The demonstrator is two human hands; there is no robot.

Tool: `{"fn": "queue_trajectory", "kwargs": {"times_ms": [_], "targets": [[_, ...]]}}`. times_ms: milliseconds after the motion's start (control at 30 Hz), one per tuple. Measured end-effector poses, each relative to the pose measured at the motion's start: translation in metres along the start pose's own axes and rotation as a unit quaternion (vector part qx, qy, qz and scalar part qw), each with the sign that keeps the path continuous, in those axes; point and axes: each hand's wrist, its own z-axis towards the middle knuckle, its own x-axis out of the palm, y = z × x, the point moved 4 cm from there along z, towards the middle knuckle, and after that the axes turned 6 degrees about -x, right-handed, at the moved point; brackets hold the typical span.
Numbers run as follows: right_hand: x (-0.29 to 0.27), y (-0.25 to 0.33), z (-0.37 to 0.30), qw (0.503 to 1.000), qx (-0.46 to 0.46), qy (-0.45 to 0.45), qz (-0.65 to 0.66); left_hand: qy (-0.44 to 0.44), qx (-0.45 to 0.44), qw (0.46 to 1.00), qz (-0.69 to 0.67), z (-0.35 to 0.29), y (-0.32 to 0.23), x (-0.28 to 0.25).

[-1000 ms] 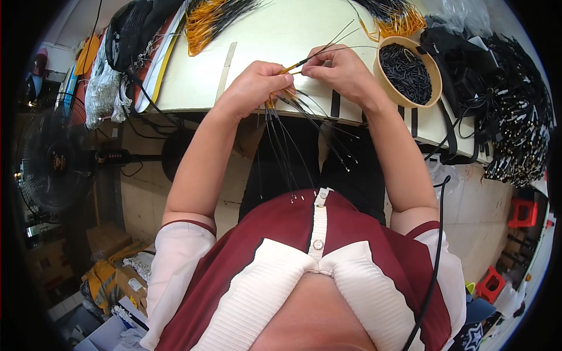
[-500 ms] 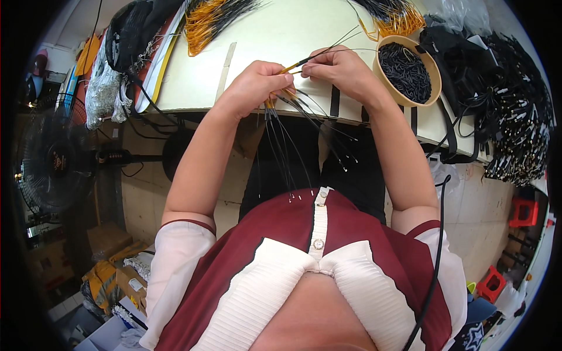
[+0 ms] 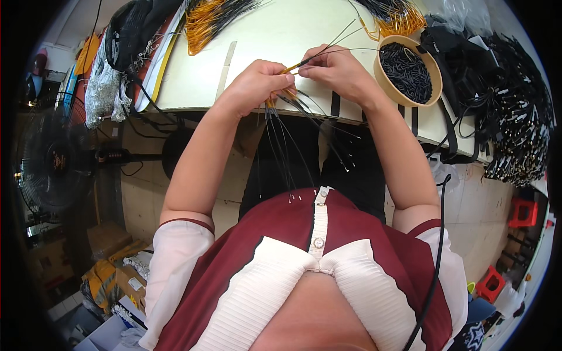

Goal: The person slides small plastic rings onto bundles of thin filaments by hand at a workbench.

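Note:
My left hand (image 3: pixel 262 85) is closed on a bundle of thin black cables (image 3: pixel 285 149) with orange-yellow sections, their loose ends with small pale tips hanging toward my lap. One orange-and-black cable (image 3: pixel 295 66) points up and right out of its grip, its thin leads fanning out past my right hand. My right hand (image 3: pixel 339 71) is pinched at that cable, just right of my left fingers; exactly what sits between its fingertips is hidden. Close to my right hand stands a tan bowl (image 3: pixel 436 79) filled with short black tubes (image 3: pixel 404 73).
More orange-and-black cable bundles (image 3: pixel 202 26) (image 3: pixel 401 17) lie along the far side of the pale table (image 3: pixel 196 82). A thick heap of black cables (image 3: pixel 518 123) hangs off the right edge. White cables (image 3: pixel 100 88) hang at left, above a black fan (image 3: pixel 58 158). Red stools (image 3: pixel 523 212) stand on the floor.
Both hands stay close together over the table edge. My right hand has shifted very slightly left and up along the cable, and the hanging cable ends have swayed a little.

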Motion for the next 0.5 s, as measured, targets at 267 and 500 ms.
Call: {"fn": "queue_trajectory", "kwargs": {"times_ms": [267, 500], "targets": [[-0.003, 0.008, -0.004, 0.999, 0.03, 0.036, -0.008, -0.01, 0.013, 1.0, -0.006, -0.001, 0.001, -0.002], [-0.003, -0.001, -0.003, 0.998, 0.042, 0.01, 0.039, -0.015, 0.006, 1.0, 0.0, -0.002, -0.001, 0.0]]}}
